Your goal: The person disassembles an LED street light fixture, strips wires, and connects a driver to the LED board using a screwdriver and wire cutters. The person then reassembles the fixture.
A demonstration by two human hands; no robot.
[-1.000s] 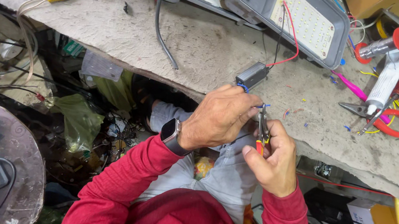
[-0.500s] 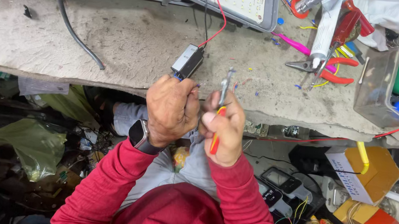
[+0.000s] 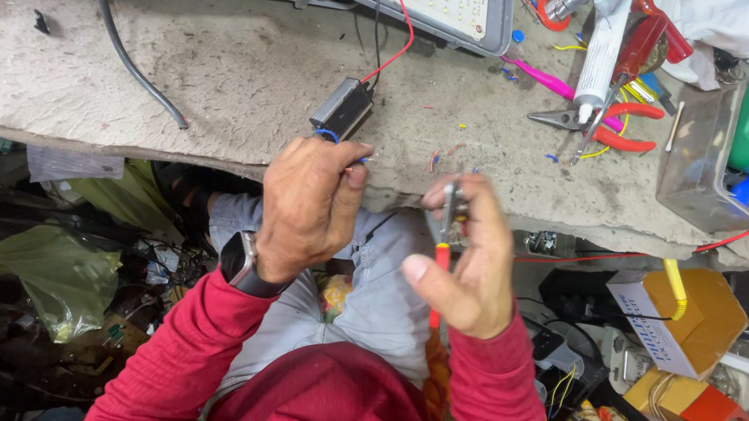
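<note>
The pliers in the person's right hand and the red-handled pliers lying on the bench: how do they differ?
The pliers in the right hand stand upright, gripped, jaws pointing up; the red-handled pliers lie flat on the bench, untouched. The held tool shows one narrow red and yellow handle; the lying pair shows both red handles spread apart. The held pair is near the left hand, which pinches a blue wire. Both have metal jaws.
</note>
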